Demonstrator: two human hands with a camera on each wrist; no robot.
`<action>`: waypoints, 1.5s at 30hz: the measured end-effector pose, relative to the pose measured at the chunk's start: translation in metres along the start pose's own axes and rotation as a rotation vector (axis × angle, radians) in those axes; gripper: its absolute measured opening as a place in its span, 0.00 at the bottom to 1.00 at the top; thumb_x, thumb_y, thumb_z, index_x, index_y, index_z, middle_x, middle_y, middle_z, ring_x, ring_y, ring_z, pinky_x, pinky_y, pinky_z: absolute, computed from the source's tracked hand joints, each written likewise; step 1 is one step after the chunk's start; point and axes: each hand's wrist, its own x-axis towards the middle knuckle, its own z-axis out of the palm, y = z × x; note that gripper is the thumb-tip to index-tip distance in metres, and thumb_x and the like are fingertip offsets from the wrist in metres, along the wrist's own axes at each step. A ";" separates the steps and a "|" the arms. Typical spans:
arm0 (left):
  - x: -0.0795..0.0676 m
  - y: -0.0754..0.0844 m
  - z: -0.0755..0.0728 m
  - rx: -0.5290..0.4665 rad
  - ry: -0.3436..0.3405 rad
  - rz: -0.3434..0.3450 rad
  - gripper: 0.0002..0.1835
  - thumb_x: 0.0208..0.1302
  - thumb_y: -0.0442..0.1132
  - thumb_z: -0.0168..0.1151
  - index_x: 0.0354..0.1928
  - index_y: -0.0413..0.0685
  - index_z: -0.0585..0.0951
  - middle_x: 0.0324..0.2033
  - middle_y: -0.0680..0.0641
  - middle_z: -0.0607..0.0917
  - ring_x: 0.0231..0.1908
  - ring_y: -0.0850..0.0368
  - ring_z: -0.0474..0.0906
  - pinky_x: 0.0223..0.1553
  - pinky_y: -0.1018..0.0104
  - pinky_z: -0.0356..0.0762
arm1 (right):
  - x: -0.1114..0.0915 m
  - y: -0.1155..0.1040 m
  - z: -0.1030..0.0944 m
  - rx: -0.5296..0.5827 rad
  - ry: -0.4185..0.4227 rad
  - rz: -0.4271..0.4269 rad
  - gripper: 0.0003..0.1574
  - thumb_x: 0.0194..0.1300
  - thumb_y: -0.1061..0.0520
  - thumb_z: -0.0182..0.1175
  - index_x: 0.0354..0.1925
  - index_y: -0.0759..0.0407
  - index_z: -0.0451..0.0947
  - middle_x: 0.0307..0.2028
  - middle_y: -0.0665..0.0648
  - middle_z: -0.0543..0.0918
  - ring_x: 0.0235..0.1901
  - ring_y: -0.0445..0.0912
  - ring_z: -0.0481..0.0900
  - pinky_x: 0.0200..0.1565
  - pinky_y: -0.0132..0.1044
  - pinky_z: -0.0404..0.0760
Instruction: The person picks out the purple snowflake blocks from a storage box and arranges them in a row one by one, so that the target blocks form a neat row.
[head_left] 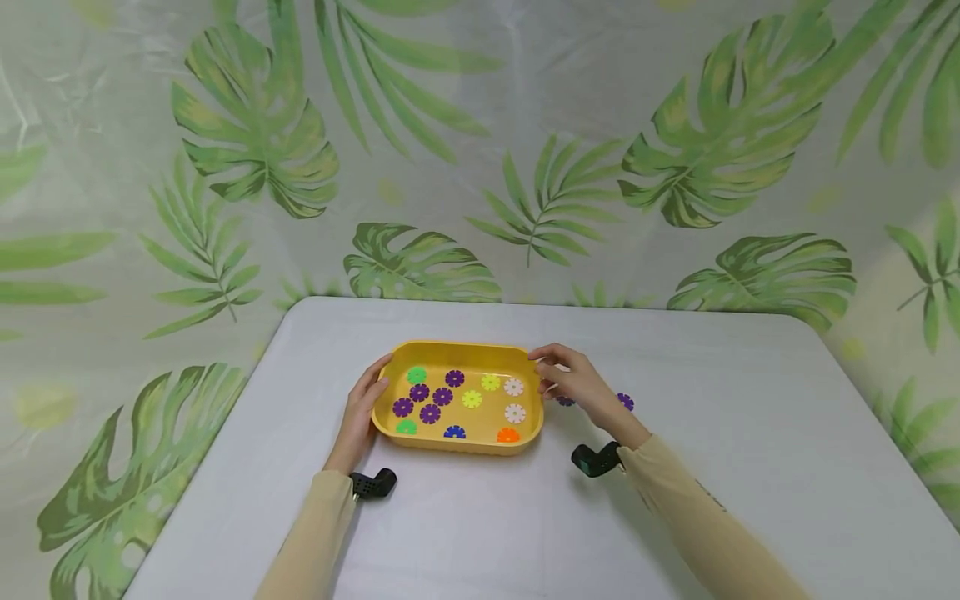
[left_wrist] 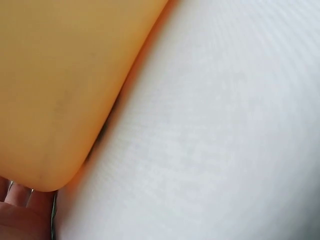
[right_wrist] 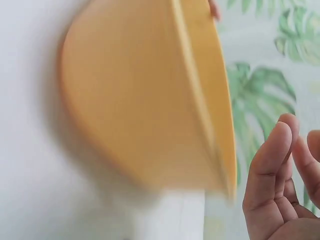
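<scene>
A yellow plastic tray [head_left: 465, 447] with rounded corners sits in front of me. Several flower-shaped notched discs lie spread in it: purple [head_left: 431, 414], green [head_left: 416, 376], yellow [head_left: 472, 399], white [head_left: 514, 413], an orange one [head_left: 508, 435] and a blue one [head_left: 454, 432]. My left hand [head_left: 365, 406] grips the tray's left end, thumb at the rim; its fingers [left_wrist: 20, 195] show beside the tray's corner in the left wrist view. By the right end is my right hand [head_left: 572, 379], fingers loosely bent, with nothing visible between them. In the right wrist view these fingers [right_wrist: 267, 165] are apart from the rim.
Two purple discs lie on the white table right of the tray, one [head_left: 565, 401] partly behind the right hand, the other [head_left: 625, 402] beyond the wrist. A leaf-patterned curtain [head_left: 420, 167] hangs along the table's [head_left: 720, 367] back edge. Black cameras [head_left: 596, 460] are on both wrists.
</scene>
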 end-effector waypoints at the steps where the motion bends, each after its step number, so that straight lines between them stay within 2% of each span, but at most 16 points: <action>1: 0.000 0.000 0.000 0.001 0.004 -0.001 0.23 0.75 0.40 0.45 0.70 0.50 0.65 0.71 0.52 0.58 0.71 0.59 0.45 0.70 0.62 0.46 | 0.003 -0.004 0.011 0.010 -0.018 0.004 0.19 0.72 0.61 0.50 0.57 0.71 0.69 0.42 0.68 0.73 0.31 0.49 0.77 0.37 0.37 0.83; 4: 0.000 0.001 0.000 0.000 0.004 0.000 0.23 0.75 0.40 0.45 0.69 0.50 0.66 0.71 0.52 0.59 0.71 0.59 0.45 0.70 0.62 0.46 | 0.010 -0.012 0.044 0.041 -0.086 0.010 0.20 0.73 0.60 0.51 0.58 0.70 0.69 0.47 0.71 0.73 0.32 0.49 0.78 0.39 0.39 0.83; 10: -0.001 0.000 -0.002 -0.006 0.006 -0.009 0.23 0.75 0.40 0.45 0.69 0.51 0.66 0.71 0.54 0.59 0.71 0.61 0.46 0.70 0.63 0.47 | 0.024 -0.013 0.101 0.090 -0.200 0.035 0.18 0.73 0.63 0.49 0.58 0.70 0.70 0.55 0.70 0.73 0.37 0.53 0.79 0.44 0.41 0.82; 14: 0.000 0.000 -0.002 -0.012 0.005 -0.013 0.23 0.75 0.40 0.45 0.69 0.51 0.66 0.71 0.53 0.59 0.71 0.60 0.46 0.70 0.61 0.47 | 0.032 -0.011 0.126 0.072 -0.249 0.085 0.18 0.73 0.65 0.46 0.58 0.70 0.69 0.53 0.68 0.73 0.39 0.54 0.78 0.46 0.43 0.82; 18: 0.000 0.000 -0.002 -0.007 0.007 -0.007 0.23 0.75 0.40 0.45 0.70 0.50 0.65 0.71 0.51 0.59 0.71 0.58 0.46 0.70 0.60 0.47 | 0.039 -0.010 0.142 0.041 -0.266 0.129 0.18 0.73 0.65 0.45 0.57 0.69 0.70 0.48 0.66 0.75 0.39 0.54 0.77 0.45 0.44 0.81; 21: 0.001 0.000 -0.001 -0.008 0.008 -0.006 0.23 0.75 0.40 0.45 0.70 0.48 0.65 0.71 0.50 0.59 0.71 0.57 0.45 0.70 0.60 0.46 | 0.041 -0.008 0.148 0.010 -0.268 0.148 0.17 0.73 0.66 0.45 0.56 0.69 0.71 0.45 0.65 0.76 0.36 0.53 0.77 0.44 0.43 0.82; 25: 0.001 0.001 -0.001 -0.012 0.004 -0.020 0.23 0.75 0.39 0.44 0.70 0.48 0.65 0.71 0.51 0.58 0.71 0.59 0.44 0.70 0.63 0.44 | 0.041 -0.007 0.152 -0.006 -0.254 0.169 0.17 0.70 0.69 0.44 0.54 0.70 0.71 0.46 0.64 0.75 0.34 0.52 0.77 0.42 0.40 0.82; 29: -0.002 0.010 0.002 -0.010 0.000 -0.032 0.23 0.75 0.37 0.44 0.70 0.46 0.64 0.71 0.49 0.57 0.72 0.57 0.43 0.70 0.62 0.44 | 0.042 -0.007 0.151 -0.003 -0.237 0.159 0.18 0.67 0.73 0.44 0.52 0.72 0.72 0.47 0.64 0.74 0.32 0.51 0.79 0.39 0.39 0.83; 35: -0.009 0.025 0.008 -0.002 -0.005 -0.049 0.24 0.75 0.36 0.43 0.71 0.44 0.62 0.72 0.47 0.56 0.72 0.56 0.44 0.70 0.62 0.46 | 0.042 -0.005 0.152 -0.060 -0.196 0.122 0.11 0.65 0.75 0.49 0.45 0.72 0.72 0.31 0.62 0.76 0.24 0.48 0.79 0.29 0.35 0.83; 40: -0.009 0.024 0.008 -0.017 -0.008 -0.052 0.24 0.75 0.37 0.44 0.71 0.46 0.63 0.72 0.49 0.56 0.71 0.57 0.44 0.70 0.63 0.47 | 0.040 -0.002 0.147 -0.095 -0.178 0.116 0.08 0.66 0.70 0.53 0.43 0.66 0.74 0.25 0.58 0.76 0.20 0.45 0.74 0.24 0.31 0.79; 42: -0.009 0.023 0.008 -0.024 -0.012 -0.045 0.24 0.75 0.37 0.44 0.71 0.45 0.63 0.72 0.49 0.57 0.71 0.57 0.44 0.70 0.63 0.46 | 0.039 -0.002 0.142 -0.067 -0.180 0.111 0.09 0.66 0.69 0.53 0.45 0.66 0.75 0.27 0.59 0.77 0.21 0.45 0.75 0.26 0.32 0.80; 45: -0.005 0.013 0.005 -0.026 -0.003 -0.026 0.23 0.75 0.38 0.45 0.70 0.48 0.64 0.71 0.51 0.58 0.71 0.59 0.45 0.70 0.64 0.46 | 0.035 -0.005 0.130 -0.024 -0.183 0.086 0.10 0.66 0.68 0.53 0.46 0.67 0.76 0.30 0.60 0.76 0.24 0.46 0.76 0.29 0.35 0.82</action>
